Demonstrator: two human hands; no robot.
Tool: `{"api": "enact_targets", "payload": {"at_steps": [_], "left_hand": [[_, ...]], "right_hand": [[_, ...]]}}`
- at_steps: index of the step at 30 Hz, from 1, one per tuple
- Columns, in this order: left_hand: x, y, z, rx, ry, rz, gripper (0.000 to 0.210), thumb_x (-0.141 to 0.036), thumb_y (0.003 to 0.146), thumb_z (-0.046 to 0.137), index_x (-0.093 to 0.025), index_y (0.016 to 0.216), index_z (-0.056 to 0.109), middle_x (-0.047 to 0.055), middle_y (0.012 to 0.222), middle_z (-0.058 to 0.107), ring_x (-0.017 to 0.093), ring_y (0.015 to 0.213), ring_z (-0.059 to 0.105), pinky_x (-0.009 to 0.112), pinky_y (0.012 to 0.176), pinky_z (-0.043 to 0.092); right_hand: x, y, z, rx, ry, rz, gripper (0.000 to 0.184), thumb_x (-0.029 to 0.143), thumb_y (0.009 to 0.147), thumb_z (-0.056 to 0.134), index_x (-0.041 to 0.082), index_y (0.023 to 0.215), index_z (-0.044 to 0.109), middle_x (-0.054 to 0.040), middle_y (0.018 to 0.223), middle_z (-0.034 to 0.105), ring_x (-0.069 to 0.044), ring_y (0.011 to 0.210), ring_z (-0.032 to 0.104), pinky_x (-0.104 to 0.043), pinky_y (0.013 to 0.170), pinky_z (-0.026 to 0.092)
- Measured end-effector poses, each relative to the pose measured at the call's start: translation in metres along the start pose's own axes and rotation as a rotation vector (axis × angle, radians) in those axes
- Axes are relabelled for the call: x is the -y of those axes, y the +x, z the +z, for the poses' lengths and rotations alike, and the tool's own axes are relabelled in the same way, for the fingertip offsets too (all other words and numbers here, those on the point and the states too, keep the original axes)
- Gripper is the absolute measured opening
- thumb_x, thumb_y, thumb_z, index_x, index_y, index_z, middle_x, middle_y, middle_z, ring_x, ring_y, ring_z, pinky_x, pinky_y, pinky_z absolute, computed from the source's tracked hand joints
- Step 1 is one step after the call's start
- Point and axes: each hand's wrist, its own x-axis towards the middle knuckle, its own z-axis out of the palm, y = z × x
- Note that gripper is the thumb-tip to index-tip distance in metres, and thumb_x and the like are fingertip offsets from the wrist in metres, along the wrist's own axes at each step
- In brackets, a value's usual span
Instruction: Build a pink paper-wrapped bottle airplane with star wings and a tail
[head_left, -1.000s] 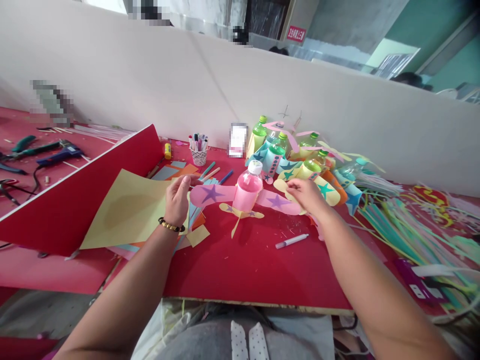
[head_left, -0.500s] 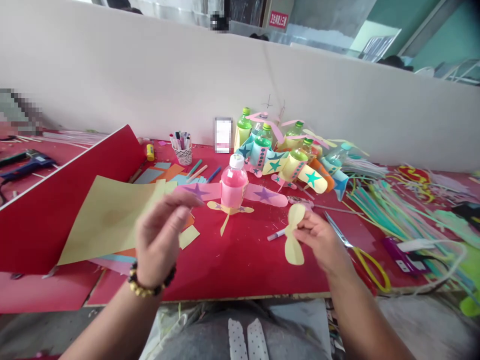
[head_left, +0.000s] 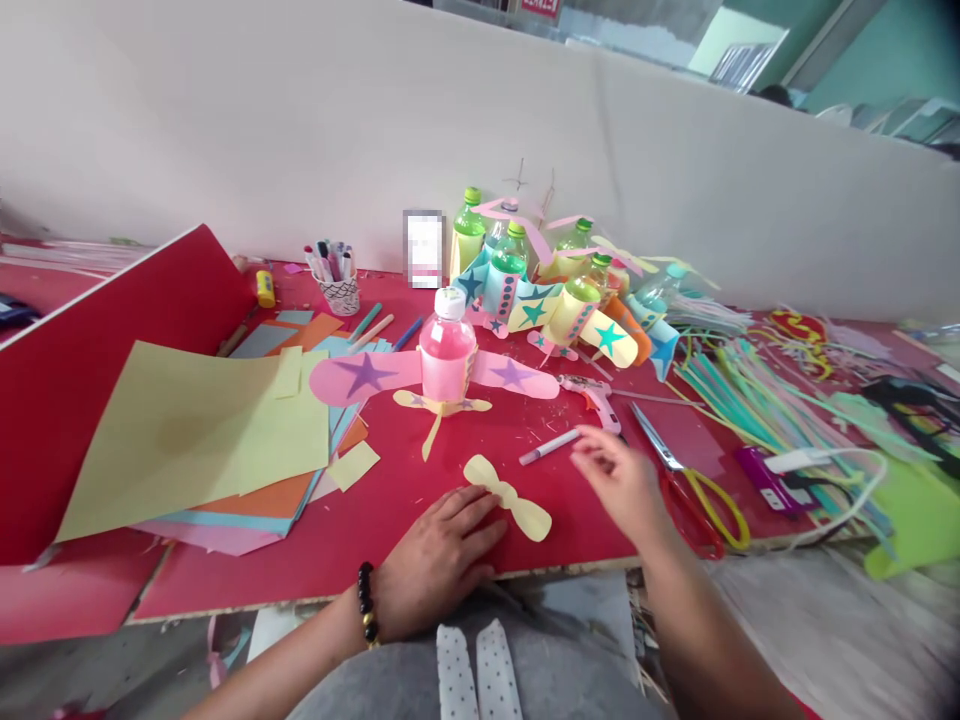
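Note:
My left hand [head_left: 444, 548] lies flat on the red table, its fingertips touching a pale yellow paper cutout [head_left: 531, 517] with two rounded lobes. Beside the far end of a white marker [head_left: 551, 447] is my right hand [head_left: 619, 488], fingers loosely bent and holding nothing visible. A bottle of pink liquid [head_left: 444, 370] stands upright beyond the cutout. It carries pink paper wings [head_left: 517, 374] with purple stars and a small yellow paper tail [head_left: 432, 436] at its base.
Scissors [head_left: 679, 465] and a pink glue gun [head_left: 596, 397] lie at right, near a purple power strip [head_left: 772, 482] and piled pipe cleaners [head_left: 739, 400]. Paper sheets [head_left: 202, 430] are stacked left by a red board [head_left: 127, 370]. Several decorated bottles [head_left: 581, 300] stand behind.
My right hand has let go of the yellow cutout, which now lies on the table. My left hand has come down onto it. The view has shifted slightly.

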Motion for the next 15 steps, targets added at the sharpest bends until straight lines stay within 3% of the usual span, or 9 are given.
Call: {"api": "enact_targets", "payload": {"at_steps": [2, 5, 7, 10, 15], "left_hand": [[0.001, -0.001, 0.004, -0.005, 0.019, 0.008, 0.050, -0.032, 0.091, 0.059, -0.025, 0.140, 0.047, 0.006, 0.146, 0.047, 0.029, 0.137, 0.038, 0.048, 0.111, 0.041], [0.000, 0.000, 0.009, -0.025, 0.048, -0.007, 0.061, -0.036, 0.090, 0.061, -0.027, 0.146, 0.038, 0.007, 0.143, 0.049, 0.030, 0.135, 0.040, 0.049, 0.110, 0.041], [-0.001, 0.001, 0.011, -0.033, 0.054, -0.034, 0.064, -0.040, 0.089, 0.063, -0.028, 0.146, 0.038, 0.007, 0.139, 0.051, 0.030, 0.133, 0.042, 0.049, 0.110, 0.041], [-0.003, 0.003, 0.011, -0.030, 0.043, -0.048, 0.059, -0.044, 0.088, 0.063, -0.029, 0.142, 0.043, 0.006, 0.136, 0.052, 0.028, 0.132, 0.042, 0.046, 0.112, 0.038], [-0.001, 0.000, 0.011, -0.032, 0.050, -0.041, 0.054, -0.049, 0.089, 0.059, -0.028, 0.138, 0.048, 0.006, 0.142, 0.047, 0.028, 0.136, 0.038, 0.044, 0.115, 0.035]], "right_hand": [[-0.021, 0.018, -0.020, -0.166, -0.229, 0.022, 0.042, 0.044, 0.084, 0.057, 0.018, 0.116, 0.064, -0.0099, 0.095, 0.071, -0.022, 0.078, 0.065, -0.036, 0.075, 0.052], [-0.046, 0.051, -0.035, -0.191, -0.318, 0.069, 0.045, 0.045, 0.077, 0.064, 0.016, 0.111, 0.067, -0.0134, 0.098, 0.070, -0.026, 0.083, 0.064, -0.040, 0.079, 0.049], [-0.056, 0.072, -0.035, -0.165, -0.324, 0.113, 0.040, 0.043, 0.072, 0.068, 0.017, 0.102, 0.071, -0.0127, 0.093, 0.072, -0.027, 0.084, 0.065, -0.038, 0.077, 0.048], [-0.064, 0.094, -0.030, -0.092, -0.281, 0.194, 0.026, 0.034, 0.065, 0.072, 0.019, 0.086, 0.072, -0.0062, 0.073, 0.071, -0.022, 0.067, 0.065, -0.032, 0.065, 0.045], [-0.063, 0.104, -0.028, 0.011, -0.096, 0.322, 0.014, 0.026, 0.061, 0.067, 0.017, 0.071, 0.068, 0.0007, 0.047, 0.058, -0.016, 0.041, 0.055, -0.026, 0.045, 0.037]]}}
